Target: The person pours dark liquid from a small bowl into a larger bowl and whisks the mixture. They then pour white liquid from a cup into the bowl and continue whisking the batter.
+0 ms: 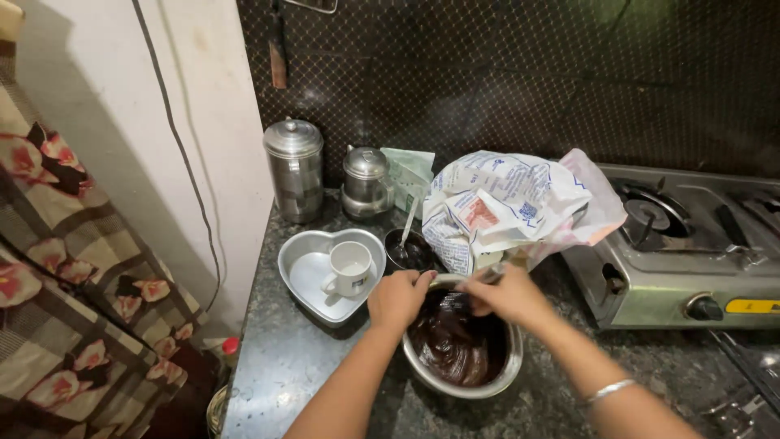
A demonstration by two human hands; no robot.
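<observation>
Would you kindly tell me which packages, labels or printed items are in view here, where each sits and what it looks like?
Crumpled white plastic bag: on the counter behind the steel mixing bowl of dark batter, beside the stove; blue and red print, pinkish at the right edge.
Pale green paper packet: upright against the dark wall, right of the small steel canister; flat, rectangular.
Yellow label: front panel of the steel gas stove, next to its knob; narrow strip.

A home kitchen is shown. A steel gas stove (pixel 691 248) is set on a speckled granite counter (pixel 301 366) backed by dark patterned wall tiles (pixel 520 73). Steel canisters (pixel 294 169), a heart-shaped baking tin (pixel 305 276) and a floral curtain (pixel 57 268) are seen alongside.
</observation>
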